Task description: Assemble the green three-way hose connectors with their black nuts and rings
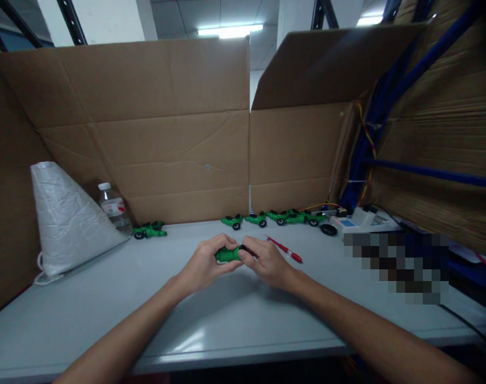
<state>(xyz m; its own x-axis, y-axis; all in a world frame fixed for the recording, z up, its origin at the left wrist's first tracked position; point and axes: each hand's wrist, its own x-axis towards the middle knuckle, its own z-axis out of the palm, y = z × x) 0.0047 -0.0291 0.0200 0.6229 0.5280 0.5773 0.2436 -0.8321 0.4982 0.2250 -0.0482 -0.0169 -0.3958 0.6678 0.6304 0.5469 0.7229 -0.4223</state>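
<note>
In the head camera's view, two bare hands meet over a glossy pale worktop (210, 325), both clamped on one green toy (227, 255) at its near middle. The left hand (200, 266) has its grip closed about the toy's rounded left end, thumb and fingers pressing from either side; the right hand (270, 261) pinches the opposite end, its fingers hiding much of a dark part there. A clear plastic bottle (113, 207) with a white cap wears a white-and-red label, the lettering too small to read. Partly in front of it leans a crinkled silvery bag (66, 224), cone-shaped, a white cord at its base. Beside the bottle sits a small green cluster (150, 230) with black wheels; farther right, a row of similar green toys (296, 217) lines the back edge. A slim red tool (285, 249) lies on the worktop just beyond the right hand. A black disc (328, 230) rests near a white power strip (373, 221), and pixelation blocks the area in front of the strip. Creased brown cardboard (166, 149) walls the scene, with a blue frame (413, 170) at right and a lit ceiling tube (237, 30) above.
</note>
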